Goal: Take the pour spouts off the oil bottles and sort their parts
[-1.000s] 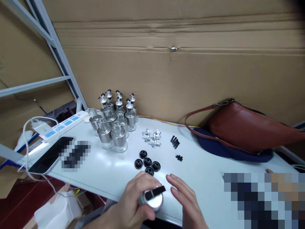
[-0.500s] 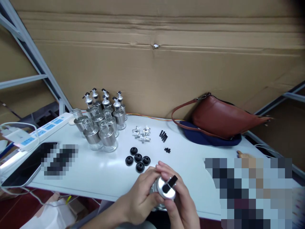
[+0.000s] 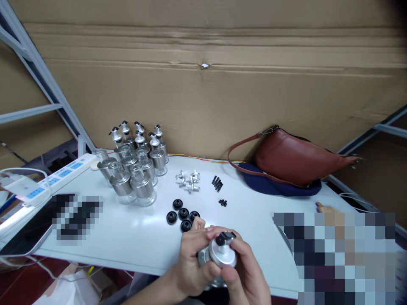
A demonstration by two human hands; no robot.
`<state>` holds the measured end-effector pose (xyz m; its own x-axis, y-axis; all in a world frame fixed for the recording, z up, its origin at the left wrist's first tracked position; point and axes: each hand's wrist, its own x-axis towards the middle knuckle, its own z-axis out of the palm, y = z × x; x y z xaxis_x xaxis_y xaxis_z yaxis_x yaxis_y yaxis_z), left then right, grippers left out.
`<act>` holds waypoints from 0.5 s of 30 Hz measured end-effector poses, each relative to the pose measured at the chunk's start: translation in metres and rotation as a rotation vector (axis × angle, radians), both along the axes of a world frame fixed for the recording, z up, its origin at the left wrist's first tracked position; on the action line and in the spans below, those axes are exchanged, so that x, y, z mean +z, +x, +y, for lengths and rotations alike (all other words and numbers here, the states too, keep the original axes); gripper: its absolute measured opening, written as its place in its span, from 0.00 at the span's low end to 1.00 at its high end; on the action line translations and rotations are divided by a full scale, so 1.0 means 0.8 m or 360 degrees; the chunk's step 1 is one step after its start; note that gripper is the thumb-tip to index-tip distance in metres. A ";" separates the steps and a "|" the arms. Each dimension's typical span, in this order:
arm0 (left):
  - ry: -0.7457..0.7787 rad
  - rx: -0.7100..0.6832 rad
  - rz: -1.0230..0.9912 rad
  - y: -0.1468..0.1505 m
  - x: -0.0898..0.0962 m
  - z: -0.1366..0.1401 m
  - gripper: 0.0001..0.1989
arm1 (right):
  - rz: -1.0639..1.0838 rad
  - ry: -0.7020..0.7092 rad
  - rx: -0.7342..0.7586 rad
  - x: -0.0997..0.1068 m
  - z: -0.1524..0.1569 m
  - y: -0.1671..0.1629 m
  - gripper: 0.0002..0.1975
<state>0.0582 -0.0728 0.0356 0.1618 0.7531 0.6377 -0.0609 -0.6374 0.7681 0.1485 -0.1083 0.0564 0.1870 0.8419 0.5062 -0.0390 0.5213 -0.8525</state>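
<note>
Close to the table's front edge, my left hand (image 3: 194,260) is wrapped around a glass oil bottle (image 3: 202,256). A silver pourer (image 3: 223,255) with a black flip cap (image 3: 225,237) is fitted on its top, and the bottle leans. My right hand (image 3: 249,264) closes on the pourer from the right, thumb at its rim. Much of the bottle is hidden by my fingers. Several black ring-shaped stoppers (image 3: 183,213) lie just beyond my left hand. Farther back are silver spout pieces (image 3: 190,182), black sticks (image 3: 217,184) and tiny black caps (image 3: 223,203).
At the back left stand several glass bottles with steel bands (image 3: 142,186), some topped with pourers (image 3: 154,142). A power strip (image 3: 60,176) and a tablet-like device (image 3: 34,224) lie left. A brown bag (image 3: 289,156) rests on a dark blue cap (image 3: 254,180) at right. Pixelated patches hide some areas.
The held pourer has tilted, so its silver side and spout show more and the black cap sits farther from me. My fingers have shifted around it. The view has moved slightly.
</note>
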 end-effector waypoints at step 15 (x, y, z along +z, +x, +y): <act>-0.0076 -0.0147 0.0042 -0.002 0.017 -0.002 0.29 | 0.0798 -0.0214 -0.0064 0.001 0.024 0.045 0.15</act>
<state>0.0570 -0.0744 0.0495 0.2482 0.7636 0.5961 -0.0970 -0.5926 0.7996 0.1843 -0.0888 0.0568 0.4125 0.8804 0.2338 -0.4418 0.4178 -0.7939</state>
